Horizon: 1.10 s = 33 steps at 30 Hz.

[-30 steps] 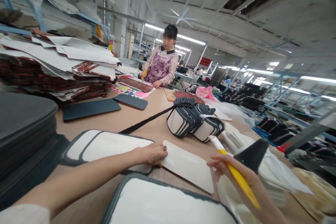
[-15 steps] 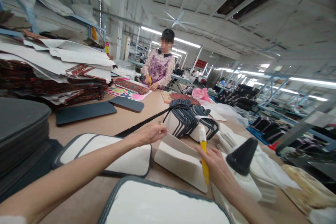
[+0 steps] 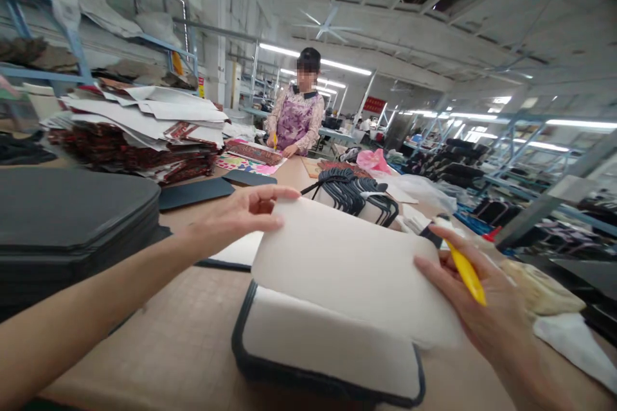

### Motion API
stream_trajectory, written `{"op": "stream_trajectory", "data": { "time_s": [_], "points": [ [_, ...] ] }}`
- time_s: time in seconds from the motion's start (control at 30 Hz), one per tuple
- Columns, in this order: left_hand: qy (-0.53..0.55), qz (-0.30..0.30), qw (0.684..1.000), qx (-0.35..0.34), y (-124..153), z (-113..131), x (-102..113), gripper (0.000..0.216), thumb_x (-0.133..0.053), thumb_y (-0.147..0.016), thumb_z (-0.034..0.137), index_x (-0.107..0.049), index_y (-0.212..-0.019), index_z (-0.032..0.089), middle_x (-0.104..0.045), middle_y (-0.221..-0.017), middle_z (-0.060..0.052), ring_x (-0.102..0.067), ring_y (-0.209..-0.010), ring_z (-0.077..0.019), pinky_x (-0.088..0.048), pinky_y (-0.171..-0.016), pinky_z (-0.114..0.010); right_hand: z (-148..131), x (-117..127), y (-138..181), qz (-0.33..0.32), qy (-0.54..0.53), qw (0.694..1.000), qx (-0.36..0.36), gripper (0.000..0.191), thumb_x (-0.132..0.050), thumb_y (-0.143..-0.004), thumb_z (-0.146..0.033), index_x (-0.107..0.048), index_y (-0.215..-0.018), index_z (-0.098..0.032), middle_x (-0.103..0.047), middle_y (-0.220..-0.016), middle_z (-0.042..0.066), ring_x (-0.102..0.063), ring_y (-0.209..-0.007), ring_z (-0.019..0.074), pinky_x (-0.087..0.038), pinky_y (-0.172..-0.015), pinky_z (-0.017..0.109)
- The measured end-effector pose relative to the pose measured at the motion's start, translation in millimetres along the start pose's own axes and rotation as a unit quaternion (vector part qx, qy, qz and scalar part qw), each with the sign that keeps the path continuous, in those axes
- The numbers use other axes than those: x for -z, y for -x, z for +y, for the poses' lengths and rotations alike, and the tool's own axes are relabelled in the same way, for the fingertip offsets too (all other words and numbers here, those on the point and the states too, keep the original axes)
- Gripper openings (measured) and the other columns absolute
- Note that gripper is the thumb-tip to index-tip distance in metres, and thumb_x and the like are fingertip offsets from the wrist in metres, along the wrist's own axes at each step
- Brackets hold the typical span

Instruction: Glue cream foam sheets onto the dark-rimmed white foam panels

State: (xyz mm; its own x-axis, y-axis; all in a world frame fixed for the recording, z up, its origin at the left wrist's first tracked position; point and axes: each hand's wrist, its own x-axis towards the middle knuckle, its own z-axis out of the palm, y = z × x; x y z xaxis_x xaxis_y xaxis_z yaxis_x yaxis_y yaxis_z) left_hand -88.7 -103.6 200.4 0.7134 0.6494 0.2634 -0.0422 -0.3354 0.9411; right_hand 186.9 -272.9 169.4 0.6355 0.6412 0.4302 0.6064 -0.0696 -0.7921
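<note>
Both of my hands hold a flat white sheet (image 3: 347, 266) just above a white panel with a dark trimmed edge (image 3: 332, 350) lying on the table. My left hand (image 3: 241, 213) pinches the sheet's far left corner. The sheet's right edge rests against my right hand (image 3: 475, 308), which also carries a yellow-handled brush (image 3: 465, 273) across its fingers. Another white trimmed panel (image 3: 236, 250) lies flat behind my left hand.
A stack of dark panels (image 3: 77, 218) fills the left of the wooden table (image 3: 178, 334). Bundled trimmed pieces (image 3: 359, 196) sit behind the sheet. Piled paper and patterned fabric (image 3: 139, 135) lie at the back left. A person in a purple apron (image 3: 296, 122) works at the table's far end.
Both hands lifted the white sheet off the table and brought it toward me, over the near trimmed panel. My right hand now supports its right edge.
</note>
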Motion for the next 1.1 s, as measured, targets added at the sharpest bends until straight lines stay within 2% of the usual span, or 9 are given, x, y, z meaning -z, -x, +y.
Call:
{"op": "stream_trajectory", "data": {
  "time_s": [0.07, 0.17, 0.3, 0.4, 0.53, 0.73, 0.9, 1.1],
  "points": [
    [-0.008, -0.019, 0.999, 0.034, 18.7, -14.6, -5.2, 0.036, -0.062, -0.069, 0.027, -0.062, -0.104, 0.015, -0.061, -0.085, -0.003, -0.054, -0.075, -0.0157, -0.043, -0.063, -0.025, 9.1, -0.3, 18.4, -0.022, -0.005, 0.999, -0.040, 0.062, -0.066, -0.063, -0.054, -0.055, -0.117, -0.026, -0.053, -0.074, -0.003, -0.050, -0.056, 0.0112, -0.041, -0.048, 0.021],
    [-0.070, -0.007, 0.997, 0.035, 37.6, -38.9, -14.7, 0.024, -0.060, -0.070, 0.029, -0.068, -0.085, 0.013, -0.057, -0.081, -0.003, -0.052, -0.075, -0.0155, -0.042, -0.063, -0.025, 28.0, -3.7, 38.3, -0.047, 0.016, 0.997, -0.057, 0.066, -0.064, -0.064, -0.056, -0.051, -0.119, -0.024, -0.056, -0.074, -0.002, -0.052, -0.056, 0.0128, -0.043, -0.051, 0.024],
    [-0.116, -0.004, 0.992, 0.053, 49.6, -57.8, -25.7, 0.032, -0.060, -0.066, 0.026, -0.068, -0.095, 0.013, -0.053, -0.086, -0.002, -0.047, -0.069, -0.0121, -0.041, -0.063, -0.024, 51.3, -11.2, 51.0, -0.053, 0.077, 0.995, -0.031, 0.068, -0.059, -0.067, -0.058, -0.047, -0.123, -0.021, -0.059, -0.081, 0.002, -0.058, -0.070, 0.0186, -0.047, -0.064, 0.031],
    [-0.148, -0.010, 0.986, 0.072, 54.5, -61.9, -29.4, 0.037, -0.063, -0.063, 0.020, -0.067, -0.099, 0.013, -0.050, -0.087, -0.001, -0.043, -0.064, -0.0098, -0.038, -0.058, -0.022, 59.3, -18.1, 57.6, -0.048, 0.090, 0.995, -0.023, 0.070, -0.056, -0.069, -0.060, -0.046, -0.126, -0.021, -0.059, -0.086, 0.004, -0.059, -0.075, 0.0214, -0.047, -0.072, 0.036],
    [-0.172, -0.019, 0.983, 0.060, 59.6, -65.3, -29.2, 0.042, -0.064, -0.060, 0.012, -0.066, -0.102, 0.012, -0.050, -0.091, -0.002, -0.044, -0.067, -0.0112, -0.039, -0.059, -0.022, 64.6, -24.4, 66.2, -0.031, 0.116, 0.993, -0.016, 0.066, -0.051, -0.072, -0.061, -0.044, -0.128, -0.026, -0.059, -0.096, 0.006, -0.058, -0.083, 0.0243, -0.044, -0.078, 0.040],
    [-0.159, -0.040, 0.985, 0.060, 64.8, -66.3, -27.6, 0.047, -0.069, -0.056, 0.008, -0.067, -0.103, 0.015, -0.051, -0.100, -0.003, -0.049, -0.081, -0.0151, -0.041, -0.066, -0.022, 83.3, -27.2, 67.3, -0.030, 0.136, 0.990, -0.010, 0.068, -0.051, -0.071, -0.062, -0.044, -0.129, -0.029, -0.062, -0.093, 0.004, -0.060, -0.083, 0.0250, -0.046, -0.073, 0.038],
    [-0.163, -0.047, 0.983, 0.065, 67.7, -66.4, -26.7, 0.053, -0.074, -0.055, 0.011, -0.065, -0.108, 0.017, -0.050, -0.104, -0.003, -0.050, -0.079, -0.0147, -0.043, -0.069, -0.024, 91.6, -27.9, 62.1, -0.021, 0.112, 0.994, 0.000, 0.068, -0.053, -0.070, -0.061, -0.047, -0.127, -0.024, -0.063, -0.086, 0.003, -0.061, -0.073, 0.0216, -0.049, -0.065, 0.032],
    [-0.196, -0.050, 0.978, 0.048, 72.6, -66.5, -25.7, 0.060, -0.075, -0.055, 0.010, -0.062, -0.113, 0.015, -0.050, -0.105, -0.005, -0.051, -0.082, -0.0158, -0.045, -0.075, -0.026, 97.4, -29.7, 57.0, -0.024, 0.091, 0.995, 0.022, 0.068, -0.058, -0.067, -0.059, -0.048, -0.125, -0.023, -0.063, -0.080, 0.001, -0.061, -0.068, 0.0195, -0.050, -0.063, 0.030]
  ]
}}
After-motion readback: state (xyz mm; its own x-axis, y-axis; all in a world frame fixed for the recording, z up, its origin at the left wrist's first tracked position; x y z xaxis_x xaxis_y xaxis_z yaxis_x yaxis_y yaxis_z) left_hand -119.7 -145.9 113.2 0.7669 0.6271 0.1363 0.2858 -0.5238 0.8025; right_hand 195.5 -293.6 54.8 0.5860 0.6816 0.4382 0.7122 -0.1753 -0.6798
